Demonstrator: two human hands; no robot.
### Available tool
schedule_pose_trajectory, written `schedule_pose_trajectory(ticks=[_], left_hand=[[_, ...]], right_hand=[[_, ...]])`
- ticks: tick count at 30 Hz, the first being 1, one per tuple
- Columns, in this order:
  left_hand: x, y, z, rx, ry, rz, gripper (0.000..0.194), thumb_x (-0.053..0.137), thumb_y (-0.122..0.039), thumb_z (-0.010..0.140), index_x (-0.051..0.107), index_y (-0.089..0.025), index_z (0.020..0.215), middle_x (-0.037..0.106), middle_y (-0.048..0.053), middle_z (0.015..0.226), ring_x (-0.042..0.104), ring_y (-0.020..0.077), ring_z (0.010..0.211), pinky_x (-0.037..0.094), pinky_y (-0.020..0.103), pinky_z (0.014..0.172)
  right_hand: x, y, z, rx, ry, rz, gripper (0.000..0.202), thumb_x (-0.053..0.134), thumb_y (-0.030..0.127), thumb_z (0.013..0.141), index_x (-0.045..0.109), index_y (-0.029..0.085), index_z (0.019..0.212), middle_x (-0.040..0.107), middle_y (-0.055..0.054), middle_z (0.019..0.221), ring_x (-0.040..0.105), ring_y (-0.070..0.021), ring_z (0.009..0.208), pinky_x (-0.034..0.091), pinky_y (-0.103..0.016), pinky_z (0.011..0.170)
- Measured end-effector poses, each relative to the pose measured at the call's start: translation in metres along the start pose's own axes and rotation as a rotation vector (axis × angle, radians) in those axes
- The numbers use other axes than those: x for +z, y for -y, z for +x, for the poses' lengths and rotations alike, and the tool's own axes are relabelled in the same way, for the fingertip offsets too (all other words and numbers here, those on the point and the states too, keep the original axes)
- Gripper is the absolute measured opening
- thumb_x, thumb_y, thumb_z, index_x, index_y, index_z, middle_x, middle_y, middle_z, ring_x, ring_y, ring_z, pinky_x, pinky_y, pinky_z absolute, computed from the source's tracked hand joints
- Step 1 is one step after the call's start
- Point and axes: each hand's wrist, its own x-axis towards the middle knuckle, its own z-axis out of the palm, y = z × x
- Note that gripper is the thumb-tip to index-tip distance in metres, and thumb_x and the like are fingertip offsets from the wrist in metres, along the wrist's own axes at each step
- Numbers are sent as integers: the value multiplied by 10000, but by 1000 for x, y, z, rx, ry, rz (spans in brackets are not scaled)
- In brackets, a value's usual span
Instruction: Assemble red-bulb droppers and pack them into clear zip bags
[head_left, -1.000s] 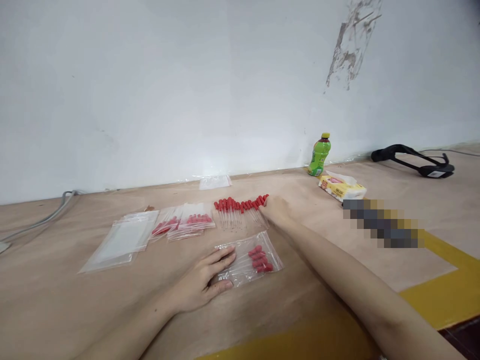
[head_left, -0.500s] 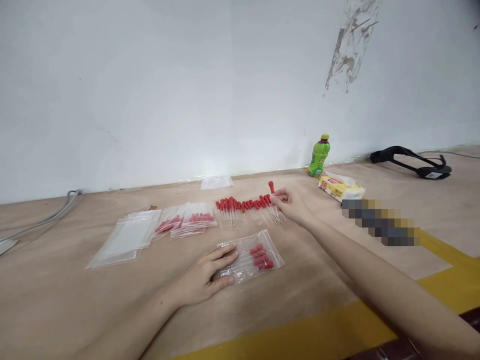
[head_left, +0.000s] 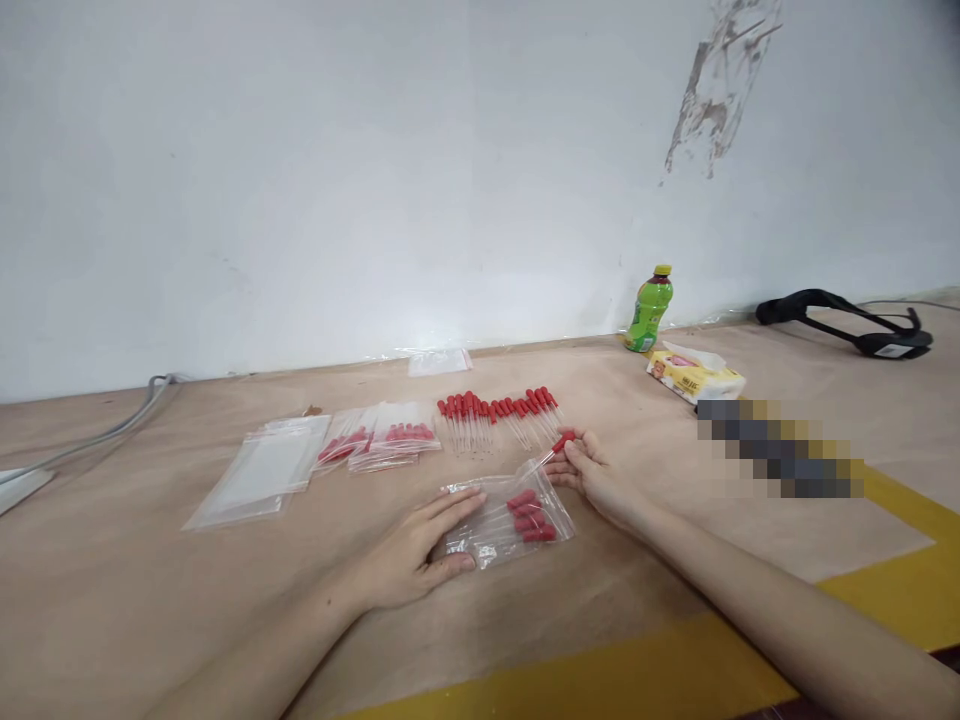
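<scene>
A clear zip bag (head_left: 499, 545) lies in front of me with several red-bulbed droppers (head_left: 539, 533) inside. My left hand (head_left: 426, 545) rests on its left end, fingers apart. At the bag's upper right corner, my right hand (head_left: 585, 468) pinches one dropper (head_left: 562, 441) by its red bulb, its clear stem pointing down and left to the bag's edge. Behind the bag, a row of loose droppers (head_left: 501, 410) lies with bulbs toward the wall. Filled bags (head_left: 397, 445) sit left of that row, and flat empty bags (head_left: 259, 470) lie farther left.
A green bottle (head_left: 649, 312) stands by the wall at the right, near a yellow tissue pack (head_left: 696, 374). Beyond them lies a black headset-like frame (head_left: 847, 322). One flat bag (head_left: 439, 362) lies against the wall. Cables (head_left: 112, 434) run at the left.
My right hand has moved from the dropper row down toward the bag, and its dropper has tilted over toward the bag's edge. My left hand stays on the bag. The view has shifted slightly.
</scene>
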Motion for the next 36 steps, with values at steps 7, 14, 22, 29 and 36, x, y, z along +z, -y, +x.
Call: schedule_pose_trajectory(ticks=[7, 14, 22, 29, 36], left_hand=[[-1, -1, 0, -7, 7, -5, 572, 423, -430, 846, 197, -295, 1355, 289, 15, 1397, 274, 221, 1266, 264, 416, 1028], [0, 1, 1, 12, -12, -11, 579, 439, -421, 841, 197, -299, 1353, 302, 19, 1391, 298, 226, 1253, 272, 423, 1022], [0, -1, 1, 5, 1, -2, 576, 425, -425, 846, 189, -297, 1356, 292, 15, 1396, 279, 223, 1262, 261, 423, 1028], [1, -1, 2, 28, -17, -3, 574, 439, -414, 842, 202, -303, 1352, 296, 16, 1394, 287, 236, 1259, 268, 438, 1020], [2, 0, 2, 5, -17, -5, 580, 443, -427, 837, 211, -297, 1351, 296, 12, 1394, 281, 224, 1263, 266, 408, 1030]], right_hand=[[-25, 16, -2, 52, 339, -315, 341, 640, 420, 665, 526, 174, 870, 582, -35, 925, 511, -65, 604, 446, -231, 610], [-27, 21, 6, 52, 492, -396, 311, 604, 428, 698, 562, 183, 885, 545, -41, 1073, 405, -22, 504, 344, -151, 429], [-24, 23, 8, 110, 569, -377, 347, 655, 396, 651, 603, 156, 896, 618, 1, 790, 438, -39, 492, 316, -150, 429], [-1, 9, 3, 89, 402, -415, 360, 666, 414, 623, 665, 134, 850, 646, -10, 680, 468, -61, 471, 350, -181, 433], [3, -1, 6, 55, 104, -439, 250, 717, 340, 541, 583, 138, 601, 601, -1, 537, 501, -96, 447, 390, -213, 416]])
